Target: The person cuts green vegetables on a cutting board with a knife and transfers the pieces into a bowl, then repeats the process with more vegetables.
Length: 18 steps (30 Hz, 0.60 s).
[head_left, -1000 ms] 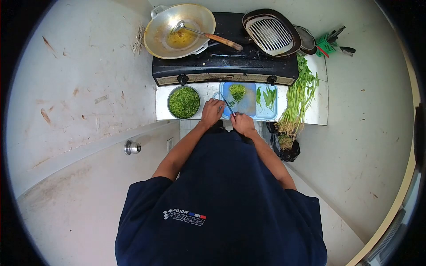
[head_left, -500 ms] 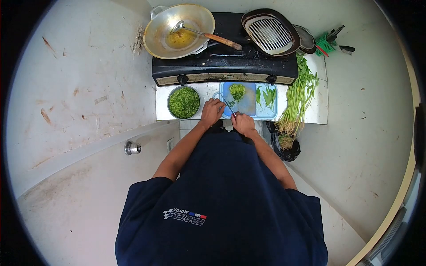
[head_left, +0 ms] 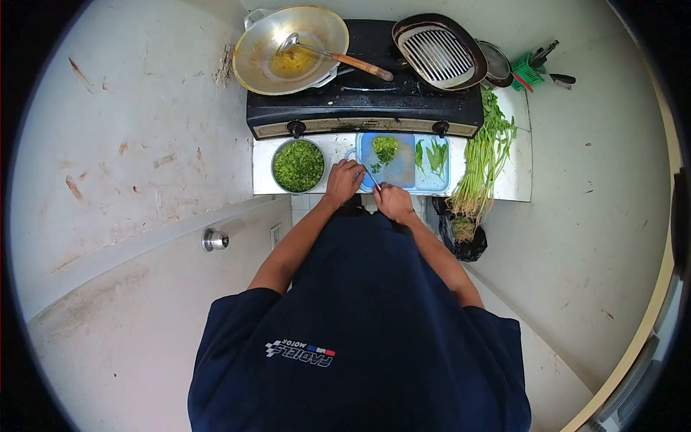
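My right hand (head_left: 394, 202) is closed round the red handle of a knife (head_left: 371, 175), whose blade slants up and left across the left part of a blue cutting board (head_left: 405, 184). Beside the blade, my left hand (head_left: 345, 181) rests at the board's left edge with its fingers curled in; what they hold, if anything, is hidden. A heap of chopped greens (head_left: 385, 149) lies on the board above the knife, with small bits near the blade. Several whole leaves (head_left: 436, 157) lie in the board's right section. To the left stands a round bowl full of chopped greens (head_left: 299, 166).
Behind the board is a black gas stove (head_left: 367, 108). It bears a wok (head_left: 248, 61) with a ladle (head_left: 360, 67) and a grill pan (head_left: 468, 54). Long leafy stalks (head_left: 489, 155) hang over the counter's front at right, above a black plastic bag (head_left: 471, 249).
The knife and my right hand have shifted very slightly left. My left hand and the chopped greens look the same.
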Motion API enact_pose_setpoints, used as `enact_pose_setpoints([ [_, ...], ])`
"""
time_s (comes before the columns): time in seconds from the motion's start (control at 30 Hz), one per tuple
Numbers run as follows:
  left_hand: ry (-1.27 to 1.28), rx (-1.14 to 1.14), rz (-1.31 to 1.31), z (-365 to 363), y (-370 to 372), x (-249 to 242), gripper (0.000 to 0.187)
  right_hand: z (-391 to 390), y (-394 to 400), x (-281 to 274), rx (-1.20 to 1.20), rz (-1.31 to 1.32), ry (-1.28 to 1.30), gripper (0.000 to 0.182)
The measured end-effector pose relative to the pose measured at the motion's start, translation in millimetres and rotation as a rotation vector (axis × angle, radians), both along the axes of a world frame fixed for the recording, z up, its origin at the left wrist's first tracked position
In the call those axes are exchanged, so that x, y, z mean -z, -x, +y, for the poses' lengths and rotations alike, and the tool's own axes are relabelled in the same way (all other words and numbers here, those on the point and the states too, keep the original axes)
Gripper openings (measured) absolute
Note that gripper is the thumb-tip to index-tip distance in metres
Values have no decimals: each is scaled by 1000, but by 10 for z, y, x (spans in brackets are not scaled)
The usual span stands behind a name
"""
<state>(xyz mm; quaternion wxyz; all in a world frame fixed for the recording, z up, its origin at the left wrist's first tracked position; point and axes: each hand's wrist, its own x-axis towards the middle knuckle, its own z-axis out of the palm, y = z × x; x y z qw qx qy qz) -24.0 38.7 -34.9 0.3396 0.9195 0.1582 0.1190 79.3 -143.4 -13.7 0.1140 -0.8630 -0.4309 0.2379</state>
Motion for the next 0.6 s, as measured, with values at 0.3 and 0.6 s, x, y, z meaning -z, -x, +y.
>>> enact_pose_setpoints([
  [0.3, 5, -9, -35, -24, 21, 61, 10, 101, 15, -9, 27, 12, -24, 47],
  [0.6, 5, 4, -28, -14, -1, 16, 10, -30, -37, 60, 62, -1, -32, 46],
])
